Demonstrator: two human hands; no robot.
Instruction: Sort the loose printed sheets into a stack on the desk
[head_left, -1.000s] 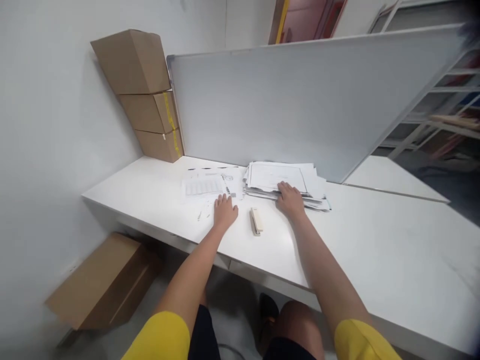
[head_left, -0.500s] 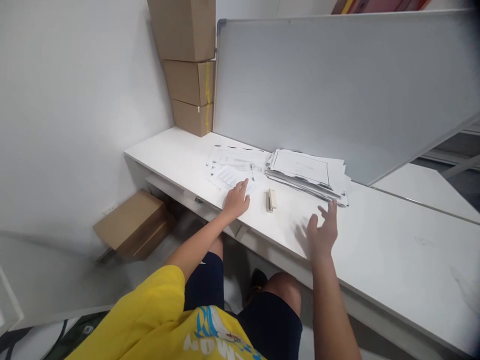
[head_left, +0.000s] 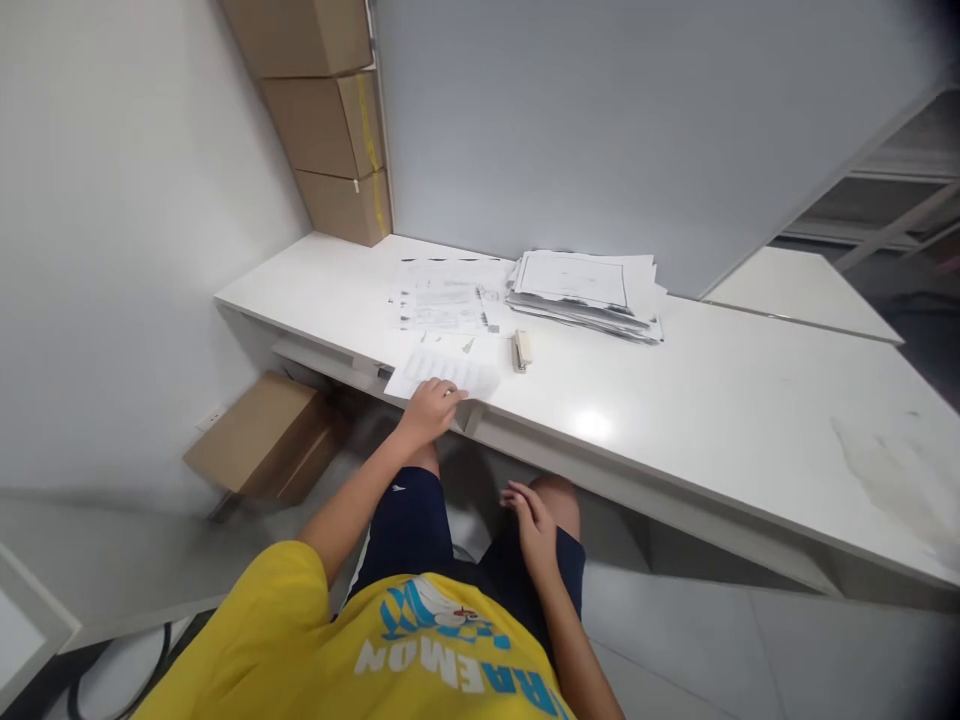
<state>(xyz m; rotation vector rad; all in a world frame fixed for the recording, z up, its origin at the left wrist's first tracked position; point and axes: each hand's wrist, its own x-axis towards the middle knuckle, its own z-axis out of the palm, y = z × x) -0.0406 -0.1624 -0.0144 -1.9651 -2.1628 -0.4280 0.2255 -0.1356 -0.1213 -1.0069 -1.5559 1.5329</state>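
My left hand [head_left: 429, 408] pinches the near edge of a printed sheet [head_left: 442, 373] at the front edge of the white desk [head_left: 720, 400]. My right hand [head_left: 531, 520] rests with loose fingers on my right thigh, below the desk, holding nothing. A cream stapler [head_left: 521, 351] lies just right of the sheet. More loose printed pages [head_left: 442, 295] lie behind it, and a thick paper stack [head_left: 589, 293] sits to their right against the whiteboard.
A large whiteboard [head_left: 600, 130] leans along the desk's back. Three cardboard boxes [head_left: 330, 120] are stacked in the left corner. Another cardboard box [head_left: 262, 450] lies on the floor under the desk's left end. A second white tabletop [head_left: 802, 295] shows behind the board.
My left hand has drawn one sheet toward the desk's front edge. My right hand left the paper stack and dropped to my thigh. I have moved back from the desk.
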